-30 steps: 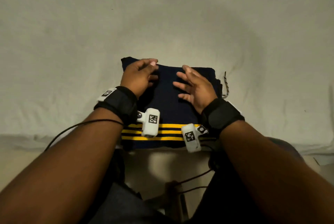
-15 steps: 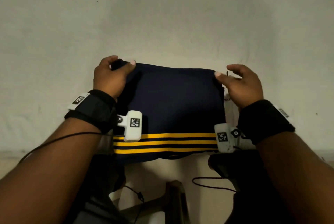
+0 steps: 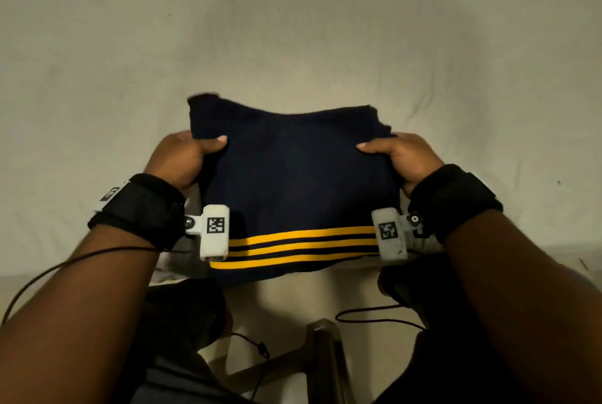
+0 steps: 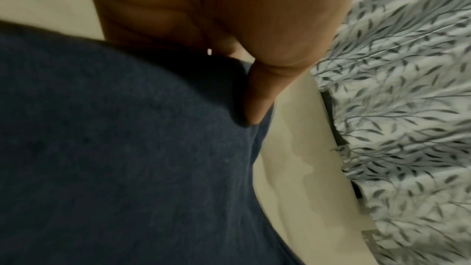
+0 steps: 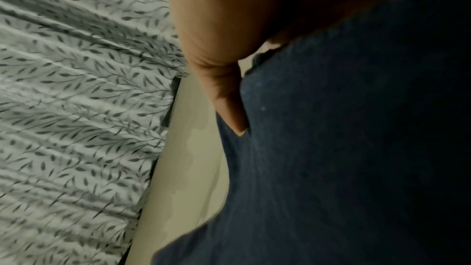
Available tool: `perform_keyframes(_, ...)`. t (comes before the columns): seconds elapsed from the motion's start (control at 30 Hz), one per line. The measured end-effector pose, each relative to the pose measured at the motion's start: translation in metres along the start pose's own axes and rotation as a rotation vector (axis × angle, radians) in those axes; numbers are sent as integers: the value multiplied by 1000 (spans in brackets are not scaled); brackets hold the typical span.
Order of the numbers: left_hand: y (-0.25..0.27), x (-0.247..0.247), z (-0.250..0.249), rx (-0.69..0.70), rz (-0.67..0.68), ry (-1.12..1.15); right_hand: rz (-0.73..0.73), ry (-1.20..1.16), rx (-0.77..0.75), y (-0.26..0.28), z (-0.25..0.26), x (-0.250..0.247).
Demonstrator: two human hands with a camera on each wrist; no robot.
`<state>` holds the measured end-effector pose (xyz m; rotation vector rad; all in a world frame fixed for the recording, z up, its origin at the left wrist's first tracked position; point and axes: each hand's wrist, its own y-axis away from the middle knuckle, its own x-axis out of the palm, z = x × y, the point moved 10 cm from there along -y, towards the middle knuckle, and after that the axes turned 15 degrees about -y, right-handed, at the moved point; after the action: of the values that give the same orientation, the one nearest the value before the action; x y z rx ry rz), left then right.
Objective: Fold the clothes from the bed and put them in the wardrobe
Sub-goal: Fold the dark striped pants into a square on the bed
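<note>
Pale bed behind; left hand, right hand each pinching folded navy garment sides.

A pale bedsheet fills the dim view; leaf-patterned curtains hang beyond.

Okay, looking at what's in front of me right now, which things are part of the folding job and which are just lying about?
Part of the job:
- folded navy garment with yellow stripes
- left hand and right hand, gripping its two sides
- bed sheet

Just lying about:
- leaf-patterned curtain
- wooden frame below
</note>
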<state>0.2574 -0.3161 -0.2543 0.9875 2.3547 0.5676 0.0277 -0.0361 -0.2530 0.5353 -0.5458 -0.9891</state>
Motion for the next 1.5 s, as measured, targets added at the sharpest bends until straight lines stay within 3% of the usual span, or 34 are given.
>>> perform_keyframes(0.17,49,-54,-92,538,-279,124,90,-64,-553,32,93,9)
perform_keyframes(0.27,72,-75,-120,732,-360,-158,183,130,-777,56,126,12)
perform_keyframes(0.3,70,-76,-121,731,-325,-252,214,158,-754,57,127,12)
perform_keyframes(0.37,62,-60,-112,736,-42,-395,276,286,-684,50,118,12)
perform_keyframes(0.43,56,-30,-81,644,277,-672,345,689,-639,42,95,16)
perform_keyframes(0.5,47,-20,-44,475,421,-954,428,992,-432,30,56,13)
perform_keyframes(0.57,37,-25,-32,346,352,-1040,466,1066,-228,27,35,7)
perform_keyframes(0.67,23,-33,-45,311,30,-988,285,968,-255,18,48,-2)
perform_keyframes(0.73,21,-24,-53,371,-123,-927,56,851,-362,10,65,-14)
perform_keyframes(0.8,28,2,-63,536,-201,-914,-114,818,-375,4,59,-20)
perform_keyframes(0.87,36,43,-62,667,-163,-995,-103,855,-340,-4,37,-9)
perform_keyframes(0.9,36,65,-52,660,-109,-1067,-77,848,-345,-6,29,-2)
perform_keyframes(0.97,31,97,-20,555,34,-1289,-109,780,-409,-11,32,1)
perform_keyframes(1.03,25,110,5,479,110,-1426,-231,725,-493,-15,50,-12)
perform_keyframes(1.13,19,107,10,451,103,-1381,-309,676,-417,-27,54,-34)
perform_keyframes(1.23,17,107,8,415,95,-1402,-293,854,-371,-27,42,-26)
perform_keyframes(1.37,27,111,-15,460,36,-1363,-154,1045,-649,12,49,38)
perform_keyframes(1.5,20,114,-23,497,47,-1359,107,1394,-460,6,-21,74)
